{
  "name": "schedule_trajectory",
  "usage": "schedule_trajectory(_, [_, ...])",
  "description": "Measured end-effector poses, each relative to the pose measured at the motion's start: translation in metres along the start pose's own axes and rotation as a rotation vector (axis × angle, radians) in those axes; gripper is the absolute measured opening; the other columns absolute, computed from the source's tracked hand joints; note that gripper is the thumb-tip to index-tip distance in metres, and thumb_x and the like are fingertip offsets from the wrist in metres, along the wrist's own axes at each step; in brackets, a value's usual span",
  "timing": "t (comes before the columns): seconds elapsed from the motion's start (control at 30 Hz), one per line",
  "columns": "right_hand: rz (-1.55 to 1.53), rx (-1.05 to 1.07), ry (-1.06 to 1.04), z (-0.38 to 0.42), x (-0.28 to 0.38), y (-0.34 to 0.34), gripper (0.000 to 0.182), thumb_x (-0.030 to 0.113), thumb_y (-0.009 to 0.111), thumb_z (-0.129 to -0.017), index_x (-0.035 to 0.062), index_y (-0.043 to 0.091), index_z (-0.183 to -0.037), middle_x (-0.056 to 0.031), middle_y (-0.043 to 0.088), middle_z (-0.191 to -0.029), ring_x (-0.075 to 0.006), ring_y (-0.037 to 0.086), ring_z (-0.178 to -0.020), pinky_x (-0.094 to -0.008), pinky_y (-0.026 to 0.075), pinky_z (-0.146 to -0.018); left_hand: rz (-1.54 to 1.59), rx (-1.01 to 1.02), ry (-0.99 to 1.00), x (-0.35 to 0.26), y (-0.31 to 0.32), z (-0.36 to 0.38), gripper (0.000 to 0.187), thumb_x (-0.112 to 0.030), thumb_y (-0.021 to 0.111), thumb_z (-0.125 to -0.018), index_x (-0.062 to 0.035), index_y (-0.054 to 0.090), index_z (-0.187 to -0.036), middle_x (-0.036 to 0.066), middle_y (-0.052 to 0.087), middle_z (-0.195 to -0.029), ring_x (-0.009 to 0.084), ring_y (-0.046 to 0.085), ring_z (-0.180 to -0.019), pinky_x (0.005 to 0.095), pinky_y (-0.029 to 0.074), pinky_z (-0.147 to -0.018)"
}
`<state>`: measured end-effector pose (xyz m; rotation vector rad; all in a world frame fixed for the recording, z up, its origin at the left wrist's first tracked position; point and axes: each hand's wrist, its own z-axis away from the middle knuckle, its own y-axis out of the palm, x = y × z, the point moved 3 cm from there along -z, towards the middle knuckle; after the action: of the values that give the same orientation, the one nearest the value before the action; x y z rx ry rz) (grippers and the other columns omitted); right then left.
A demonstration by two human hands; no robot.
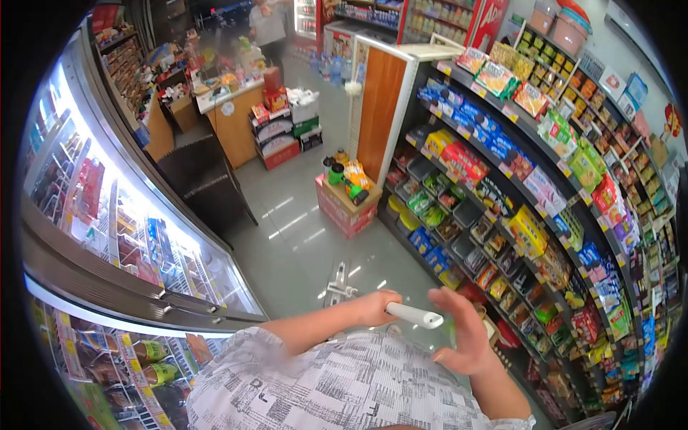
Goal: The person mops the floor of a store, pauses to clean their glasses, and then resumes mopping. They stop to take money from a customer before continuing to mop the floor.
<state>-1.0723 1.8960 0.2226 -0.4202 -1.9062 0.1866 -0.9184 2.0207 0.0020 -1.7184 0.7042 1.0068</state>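
Note:
My left hand [378, 308] is wrapped round the white handle of a mop [416, 315], with the handle's rounded end pointing up toward me on the right. Below, the mop's narrow pale head [338, 285] is near the grey tiled floor. Just right of the handle end is my right hand [460, 331], fingers apart and nothing in it. It appears separate from the handle.
Stocked snack shelves [494, 208] line the right side. Lit glass-door fridges [136, 222] stand on the left. Ahead on the floor [287, 208] is a carton [347, 208] bearing bottles and packets. Stacked boxes [276, 140] stand beside the counter [229, 100]; a person [268, 29] is behind.

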Motion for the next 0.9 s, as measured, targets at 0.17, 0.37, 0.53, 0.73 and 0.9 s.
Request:
schedule_trajectory(0.17, [-0.057, 0.185, 0.069, 0.01, -0.011, 0.011, 0.015, 0.014, 0.07, -0.09, 0.0008, 0.069, -0.099, -0.0154, 0.071, -0.102, -0.0318, 0.068, -0.099, -0.0429, 0.052, -0.092, -0.071, -0.148, -0.058, 0.06, 0.059, 0.015, 0.017, -0.009, 0.076, -0.08, -0.0086, 0.062, -0.089, 0.013, 0.064, -0.088, 0.0382, 0.063, -0.095, 0.0459, 0.05, -0.084])
schedule_trajectory(0.37, [-0.341, 0.326, 0.197, 0.033, -0.041, -0.012, 0.021, 0.009, 0.067, -0.088, 0.0052, 0.059, -0.069, -0.0063, 0.064, -0.074, -0.026, 0.063, -0.076, -0.0441, 0.051, -0.085, -0.011, -0.319, -0.363, 0.106, 0.12, 0.019, 0.018, -0.017, 0.08, -0.084, -0.0067, 0.065, -0.088, 0.014, 0.067, -0.096, 0.036, 0.063, -0.097, 0.0433, 0.05, -0.09])
schedule_trajectory(0.53, [-0.293, 0.383, 0.154, 0.053, -0.058, -0.048, 0.031, 0.005, 0.072, -0.083, 0.0056, 0.048, -0.063, -0.0075, 0.051, -0.065, -0.0289, 0.051, -0.065, -0.0427, 0.047, -0.075, -0.052, -0.686, -0.241, 0.111, 0.176, -0.009, 0.024, -0.018, 0.08, -0.084, -0.0043, 0.061, -0.084, 0.016, 0.065, -0.1, 0.0385, 0.06, -0.1, 0.0467, 0.049, -0.092])
schedule_trajectory(0.73, [-0.24, 0.346, 0.181, 0.077, -0.078, -0.088, 0.041, 0.0, 0.074, -0.081, 0.005, 0.038, -0.06, -0.0083, 0.038, -0.06, -0.0299, 0.041, -0.059, -0.0407, 0.041, -0.068, 0.034, -0.625, -0.281, 0.123, 0.211, -0.058, 0.024, -0.017, 0.08, -0.084, -0.0046, 0.06, -0.084, 0.015, 0.065, -0.102, 0.0372, 0.059, -0.102, 0.0469, 0.048, -0.094])
schedule_trajectory(0.9, [-0.125, 0.295, 0.149, 0.087, -0.114, -0.103, 0.037, 0.0, 0.071, -0.084, 0.0036, 0.041, -0.062, -0.0085, 0.04, -0.061, -0.0299, 0.043, -0.06, -0.0395, 0.041, -0.068, 0.032, -0.63, -0.153, 0.164, 0.222, -0.116, 0.024, -0.017, 0.079, -0.082, -0.0056, 0.058, -0.081, 0.013, 0.063, -0.089, 0.0375, 0.058, -0.093, 0.0472, 0.048, -0.088])
